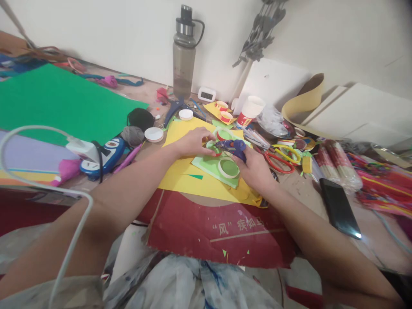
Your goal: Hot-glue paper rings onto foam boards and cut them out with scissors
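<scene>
My right hand [255, 169] is wrapped round a blue glue gun [236, 148], its nozzle pointing left towards my other hand. My left hand [196, 142] has its thumb and fingers curled about a small green paper piece [209, 144] with some red by it; its exact shape is partly hidden. Just below the glue gun, a pale ring with a green inside [228, 167] lies on light green paper [207, 167]. Behind the nozzle is another green ring with red in it [222, 134]. Yellow paper [175, 174] spreads beneath them.
Red cardboard [193, 227] lies at the near edge. A tall bottle [184, 56] and a paper cup [251, 110] stand behind. Right are red-handled scissors [278, 163] and a phone [339, 208]. A white cable [79, 231] crosses my left arm; green sheet [64, 103] lies left.
</scene>
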The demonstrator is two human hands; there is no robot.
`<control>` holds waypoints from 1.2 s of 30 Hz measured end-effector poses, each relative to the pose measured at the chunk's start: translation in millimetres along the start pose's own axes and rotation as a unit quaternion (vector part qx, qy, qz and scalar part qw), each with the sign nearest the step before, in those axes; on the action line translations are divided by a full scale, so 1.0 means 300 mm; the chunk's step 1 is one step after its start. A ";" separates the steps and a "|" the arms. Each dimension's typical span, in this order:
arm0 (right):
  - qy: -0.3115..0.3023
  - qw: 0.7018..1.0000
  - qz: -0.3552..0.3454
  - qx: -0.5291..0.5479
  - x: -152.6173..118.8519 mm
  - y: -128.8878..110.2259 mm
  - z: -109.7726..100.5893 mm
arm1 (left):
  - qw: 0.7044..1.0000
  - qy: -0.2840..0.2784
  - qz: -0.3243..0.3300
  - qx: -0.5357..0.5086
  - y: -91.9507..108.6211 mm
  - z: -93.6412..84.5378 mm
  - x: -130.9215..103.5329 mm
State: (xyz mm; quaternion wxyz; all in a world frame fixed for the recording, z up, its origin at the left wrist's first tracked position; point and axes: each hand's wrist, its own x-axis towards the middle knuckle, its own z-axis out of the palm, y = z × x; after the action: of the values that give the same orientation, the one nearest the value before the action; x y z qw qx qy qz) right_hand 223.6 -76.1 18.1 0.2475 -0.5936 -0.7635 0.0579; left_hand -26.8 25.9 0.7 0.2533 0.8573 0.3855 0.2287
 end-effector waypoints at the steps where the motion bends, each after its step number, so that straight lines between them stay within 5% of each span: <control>1: -0.001 1.000 -0.003 -0.004 0.006 0.000 0.002 | 1.000 0.001 0.006 -0.001 0.001 0.001 0.000; 15: 0.005 0.998 -0.059 -0.014 0.030 0.000 0.049 | 1.000 0.007 0.002 0.011 0.017 0.007 0.011; 27: 0.012 0.997 -0.053 -0.058 0.010 0.023 -0.012 | 1.000 0.007 0.000 0.007 0.001 0.009 0.021; 36: 0.000 0.996 -0.063 -0.058 0.032 0.009 0.008 | 1.000 0.004 0.006 0.010 0.002 0.012 0.026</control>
State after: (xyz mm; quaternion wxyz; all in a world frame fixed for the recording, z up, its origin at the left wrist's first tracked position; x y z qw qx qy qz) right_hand 223.2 -65.9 18.0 0.2156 -0.5580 -0.8014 -0.0019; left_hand -19.5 30.7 -0.1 0.2417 0.8613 0.3836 0.2294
